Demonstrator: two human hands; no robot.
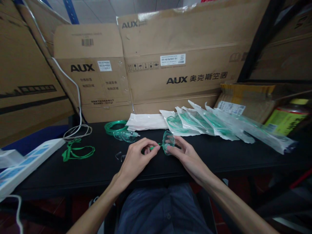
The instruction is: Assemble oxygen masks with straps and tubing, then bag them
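Observation:
My right hand (pixel 186 152) holds a clear green-tinted face mask (pixel 168 140) upright over the black table (pixel 102 169). My left hand (pixel 136 156) pinches the thin green strap (pixel 156 147) at the mask's left side. Both hands meet near the table's middle front. A second clear mask (pixel 126 136) lies just behind my left hand, beside a coil of green tubing (pixel 113 126). A small clear piece (pixel 119 156) lies left of my left hand.
A loose green strap (pixel 76 152) lies at the left. Several sealed bags with green tubing (pixel 209 125) fan across the back right, next to a flat white bag (pixel 146 122). Cardboard boxes (pixel 175 58) wall the back. A white power strip (pixel 26 162) sits far left.

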